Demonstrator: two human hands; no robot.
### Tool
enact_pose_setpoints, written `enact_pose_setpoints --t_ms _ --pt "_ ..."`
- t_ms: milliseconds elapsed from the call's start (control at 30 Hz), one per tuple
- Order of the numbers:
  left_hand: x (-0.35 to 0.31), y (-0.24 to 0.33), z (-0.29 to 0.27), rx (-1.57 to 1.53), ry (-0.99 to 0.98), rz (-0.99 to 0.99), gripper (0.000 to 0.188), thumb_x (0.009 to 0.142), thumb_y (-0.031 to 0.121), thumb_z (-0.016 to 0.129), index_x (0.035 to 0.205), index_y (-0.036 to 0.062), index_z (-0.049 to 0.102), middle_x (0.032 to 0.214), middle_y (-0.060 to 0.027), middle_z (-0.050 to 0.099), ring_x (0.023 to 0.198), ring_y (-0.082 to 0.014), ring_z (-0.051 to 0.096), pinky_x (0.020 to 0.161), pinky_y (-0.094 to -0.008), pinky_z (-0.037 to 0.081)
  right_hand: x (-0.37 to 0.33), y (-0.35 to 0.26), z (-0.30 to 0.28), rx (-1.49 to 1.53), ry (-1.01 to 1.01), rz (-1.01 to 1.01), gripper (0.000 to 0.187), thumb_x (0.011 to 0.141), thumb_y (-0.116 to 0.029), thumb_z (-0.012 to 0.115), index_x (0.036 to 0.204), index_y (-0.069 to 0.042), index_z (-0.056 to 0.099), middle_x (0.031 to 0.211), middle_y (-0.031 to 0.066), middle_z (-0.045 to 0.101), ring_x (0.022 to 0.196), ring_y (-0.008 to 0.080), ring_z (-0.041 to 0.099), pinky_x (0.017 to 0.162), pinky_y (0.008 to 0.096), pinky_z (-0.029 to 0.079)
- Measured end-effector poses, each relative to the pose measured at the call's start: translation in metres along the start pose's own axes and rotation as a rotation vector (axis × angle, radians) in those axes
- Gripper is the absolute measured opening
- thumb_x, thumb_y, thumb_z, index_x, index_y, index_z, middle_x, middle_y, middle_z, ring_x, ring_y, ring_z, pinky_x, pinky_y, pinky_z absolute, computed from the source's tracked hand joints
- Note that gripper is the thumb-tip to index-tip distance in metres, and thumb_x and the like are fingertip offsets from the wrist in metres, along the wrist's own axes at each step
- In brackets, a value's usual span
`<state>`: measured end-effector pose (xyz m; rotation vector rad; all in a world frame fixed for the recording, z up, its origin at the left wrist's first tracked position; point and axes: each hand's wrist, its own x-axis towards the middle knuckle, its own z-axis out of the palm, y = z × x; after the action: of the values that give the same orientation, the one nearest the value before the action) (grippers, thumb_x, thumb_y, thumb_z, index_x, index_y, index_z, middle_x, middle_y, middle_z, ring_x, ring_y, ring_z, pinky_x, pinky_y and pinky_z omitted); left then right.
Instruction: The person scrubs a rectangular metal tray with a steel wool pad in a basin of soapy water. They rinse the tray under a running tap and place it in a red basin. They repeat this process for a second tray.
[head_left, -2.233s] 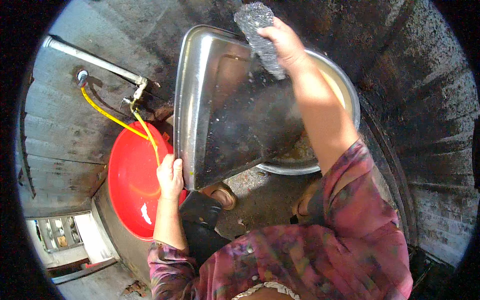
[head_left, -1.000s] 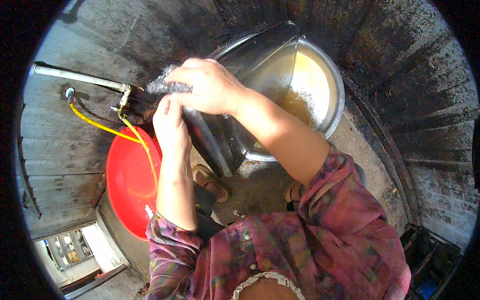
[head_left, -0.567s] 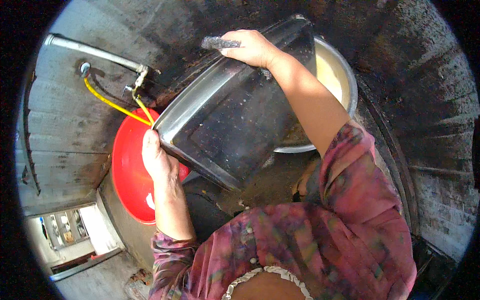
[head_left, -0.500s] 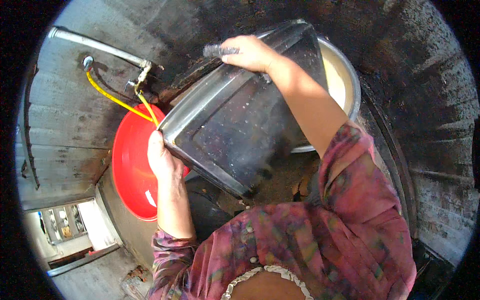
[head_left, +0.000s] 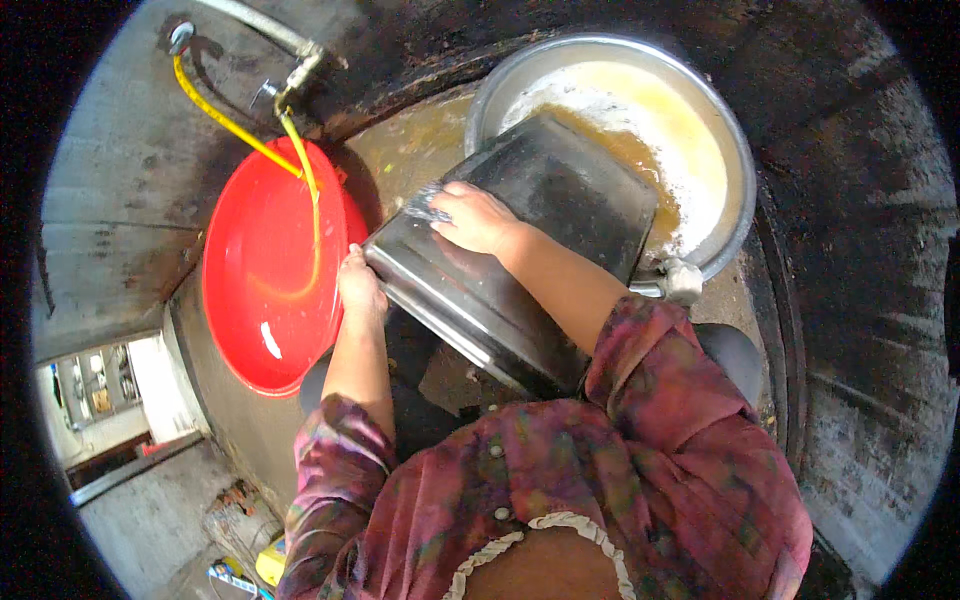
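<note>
Fingers [head_left: 452, 189] of the right hand [head_left: 478, 220] are clutching a scrubber [head_left: 424, 206] at ten o'clock on a pan [head_left: 585, 190] overlapping the one o'clock basin [head_left: 738, 190]; left hand [head_left: 361, 284] is clasping the pan at nine.

Both hands [head_left: 472, 218] are being viewed from head height, near and steeply downward, with the wearer's shirt [head_left: 560, 455] being caught along the lower edge.
</note>
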<state>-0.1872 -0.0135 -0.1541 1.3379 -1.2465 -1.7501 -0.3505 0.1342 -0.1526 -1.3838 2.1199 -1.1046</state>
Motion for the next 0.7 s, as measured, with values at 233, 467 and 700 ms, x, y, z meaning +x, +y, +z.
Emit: enact_pose_setpoints --t_ms 233,467,700 --pt "0.033 -0.078 -0.032 -0.207 0.067 -0.493 0.036 0.095 0.031 0.038 0.107 0.0007 0.053 0.112 -0.0133 0.056 0.104 -0.0286 0.053 0.093 -0.0457 0.040 -0.022 0.026 0.035 -0.192 0.007 -0.018 0.041 0.081 -0.038 0.055 0.111 -0.009 0.058 0.122 0.0189 0.047 0.117 0.0352 0.040 0.102 0.0511 0.024" --pt "0.031 -0.087 -0.038 -0.215 0.178 -0.481 0.032 0.095 0.030 0.039 0.102 0.0027 0.054 0.105 -0.0125 0.059 0.095 -0.0281 0.057 0.087 -0.0469 0.044 0.034 0.110 0.032 -0.569 0.165 0.194 0.029 0.076 -0.031 0.059 0.100 -0.016 0.062 0.109 0.0083 0.053 0.093 0.0298 0.050 0.078 0.0449 0.041" --pt "0.052 -0.089 -0.041 -0.233 0.179 -0.436 0.028 0.094 0.027 0.040 0.097 0.0029 0.054 0.097 -0.0130 0.061 0.091 -0.0291 0.057 0.082 -0.0447 0.045 0.048 0.098 0.039 -0.500 0.043 0.144 0.021 0.077 -0.022 0.054 0.094 -0.012 0.062 0.100 0.0097 0.055 0.085 0.0317 0.053 0.071 0.0432 0.044"
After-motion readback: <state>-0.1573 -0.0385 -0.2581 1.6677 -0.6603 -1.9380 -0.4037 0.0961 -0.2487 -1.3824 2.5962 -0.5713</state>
